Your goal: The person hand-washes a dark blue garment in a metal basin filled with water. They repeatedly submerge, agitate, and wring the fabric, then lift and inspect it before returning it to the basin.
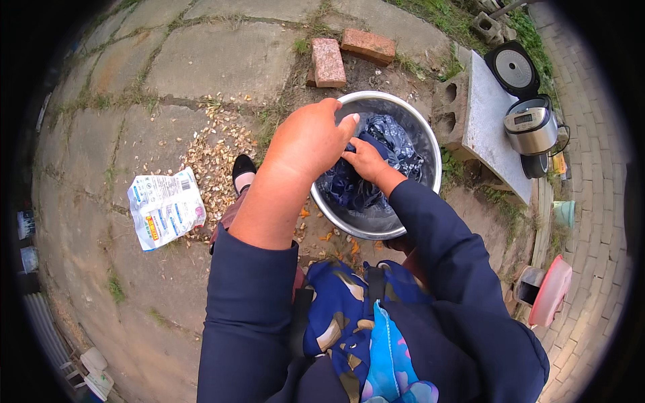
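Observation:
A round stainless steel basin (437, 151) stands on the ground in front of me, with wet dark blue cloth (390, 132) inside. My right hand (370, 161) reaches into the basin, its fingers closed on the cloth. My left hand (315, 138) is over the basin's left rim. Its thumb and a curled forefinger show with a gap between them. The other fingers are hidden beneath the hand, so whether they hold anything cannot be seen.
Two red bricks (328, 63) lie beyond the basin. To the right, an open rice cooker (531, 126) rests on a stone slab (484, 116) over hollow blocks. At left are a printed plastic bag (169, 209) and scattered shells (214, 146). A pink basin (552, 292) leans lower right.

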